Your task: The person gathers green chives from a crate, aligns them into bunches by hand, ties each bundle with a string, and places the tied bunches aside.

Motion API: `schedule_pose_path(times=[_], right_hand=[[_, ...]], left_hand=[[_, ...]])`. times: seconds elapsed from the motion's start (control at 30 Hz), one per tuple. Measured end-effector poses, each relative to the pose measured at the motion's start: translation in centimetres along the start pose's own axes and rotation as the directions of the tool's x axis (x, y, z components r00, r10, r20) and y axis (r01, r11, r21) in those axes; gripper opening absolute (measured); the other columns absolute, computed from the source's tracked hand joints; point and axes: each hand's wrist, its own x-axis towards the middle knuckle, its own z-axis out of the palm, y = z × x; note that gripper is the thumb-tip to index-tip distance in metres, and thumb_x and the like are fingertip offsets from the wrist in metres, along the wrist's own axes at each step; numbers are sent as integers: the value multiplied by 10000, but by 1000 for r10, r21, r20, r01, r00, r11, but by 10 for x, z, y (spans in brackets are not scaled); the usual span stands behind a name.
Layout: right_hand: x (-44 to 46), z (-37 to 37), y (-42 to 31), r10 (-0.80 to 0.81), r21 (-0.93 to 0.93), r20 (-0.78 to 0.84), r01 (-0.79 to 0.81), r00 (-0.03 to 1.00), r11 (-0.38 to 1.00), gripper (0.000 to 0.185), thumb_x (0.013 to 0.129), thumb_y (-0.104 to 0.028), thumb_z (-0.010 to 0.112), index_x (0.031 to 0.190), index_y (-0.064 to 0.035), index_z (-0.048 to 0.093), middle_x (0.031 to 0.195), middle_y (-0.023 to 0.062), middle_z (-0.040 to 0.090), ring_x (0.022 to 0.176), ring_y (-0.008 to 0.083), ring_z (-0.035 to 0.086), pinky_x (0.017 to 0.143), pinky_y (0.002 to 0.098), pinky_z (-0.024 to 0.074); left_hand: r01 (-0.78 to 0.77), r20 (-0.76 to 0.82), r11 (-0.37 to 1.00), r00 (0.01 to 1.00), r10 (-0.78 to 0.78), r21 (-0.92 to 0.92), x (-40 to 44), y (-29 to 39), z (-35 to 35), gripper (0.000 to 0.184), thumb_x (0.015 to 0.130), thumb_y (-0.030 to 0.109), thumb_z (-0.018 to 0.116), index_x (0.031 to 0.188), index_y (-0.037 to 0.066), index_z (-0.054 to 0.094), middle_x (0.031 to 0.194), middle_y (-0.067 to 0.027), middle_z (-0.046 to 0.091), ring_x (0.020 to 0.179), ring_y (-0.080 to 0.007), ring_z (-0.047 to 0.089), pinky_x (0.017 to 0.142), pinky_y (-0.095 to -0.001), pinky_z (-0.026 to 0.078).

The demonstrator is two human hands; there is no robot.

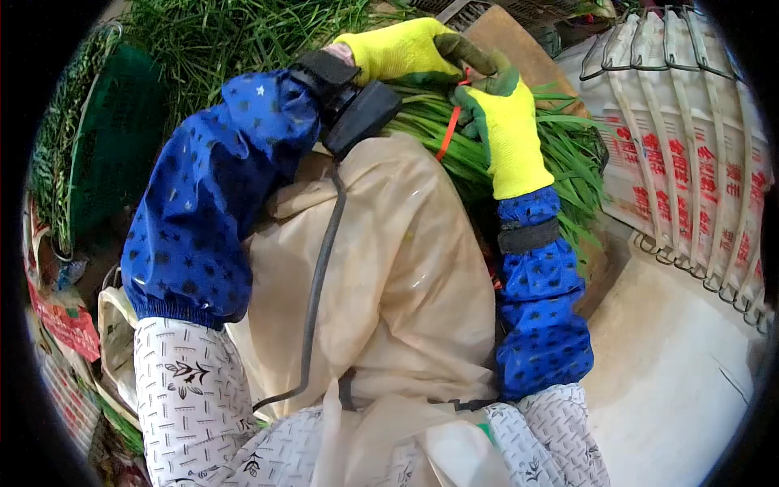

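Both our hands meet at the bundle of long green leaves [556,154]: the left hand [515,134] nearly closed, pinching the red tie [449,134]; the right hand [398,53] curled, its hold hidden. The tie crosses the bundle, fastening unclear; our apron [406,243] crowds it, while the brown board [497,39] shows bare beyond.

Had my left hand [434,57] and right hand [495,105] in yellow gloves [519,154], grip closed on a red tie [449,131] round some long green leaves [564,146], just past my beige apron [406,268]. Green basket [118,146] sat off left.
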Motion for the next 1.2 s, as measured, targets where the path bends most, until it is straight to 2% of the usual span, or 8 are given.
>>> schedule_pose_path(times=[0.3, 0.57, 0.63, 0.7, 0.97, 1.03, 1.1, 1.2], right_hand=[[1, 1, 7, -10, 67, -32, 12, 999, 998, 828, 671, 41, 723, 1403, 26, 335, 768, 96, 626, 553, 143, 579, 459, 271, 455], [-13, -11, -1, -69, 79, 19, 67, 997, 995, 619, 713, -137, 756, 1259, 21, 511, 809, 109, 662, 641, 189, 633, 581, 308, 509], [-18, -23, -11, -298, -511, 18, 265, 954, 818, 503, 765, -311, 702, 1168, -38, 579, 914, 157, 667, 890, 342, 630, 796, 434, 481], [-9, -26, -18, -491, -623, 3, 386, 871, 681, 410, 788, -290, 667, 1122, -60, 606, 936, 160, 665, 874, 346, 630, 785, 439, 482], [16, -29, -3, -164, -329, 336, 279, 927, 902, 345, 792, -159, 527, 1085, -4, 624, 1014, 260, 630, 968, 401, 599, 848, 413, 470], [-13, -28, 19, -456, -509, 185, 482, 870, 713, 405, 789, -177, 592, 1151, 3, 599, 1173, 205, 600, 1093, 328, 569, 931, 382, 446], [-23, -31, 13, -269, -128, 333, 325, 904, 937, 435, 793, -177, 619, 1196, -19, 585, 1248, 189, 554, 1162, 312, 526, 982, 367, 418], [-25, -22, -9, -192, -123, 151, 212, 970, 970, 339, 795, -171, 651, 1091, -6, 645, 931, 114, 657, 797, 181, 595, 720, 296, 472]], left_hand=[[91, 9, 996, 996, -91, 7, 1, -1, 5, 205, 884, 59, 616, 1084, 31, 650, 1029, -33, 685, 933, -105, 598, 883, -265, 469], [-3, -13, 923, 1000, 8, 385, -1, 21, 6, 191, 890, 152, 602, 1051, 48, 615, 951, -110, 666, 901, -238, 626, 847, -327, 483], [7, -25, 876, 1000, 6, 482, -5, 29, 3, 233, 878, 155, 604, 1072, 27, 590, 1015, -158, 638, 924, -292, 624, 840, -359, 487], [-42, -20, 790, 997, 69, 611, -4, 42, 4, 256, 872, 154, 606, 1084, 14, 576, 1058, -173, 622, 954, -298, 622, 843, -370, 487], [-226, 22, 425, 901, 433, 876, -10, 36, 4, 157, 759, 168, 572, 870, 56, 572, 809, -113, 572, 772, -284, 567, 712, -381, 455], [-226, 22, 453, 911, 412, 863, -11, 38, 5, 151, 755, 169, 569, 861, 61, 567, 809, -109, 565, 777, -280, 557, 713, -375, 447], [-240, 14, 503, 911, 411, 830, -13, 37, 5, 146, 750, 171, 568, 850, 65, 558, 808, -103, 557, 779, -272, 551, 709, -364, 440], [-206, -35, 534, 913, 406, 820, -12, 40, 9, 126, 763, 163, 578, 836, 60, 568, 784, -113, 578, 752, -298, 572, 693, -387, 457]])
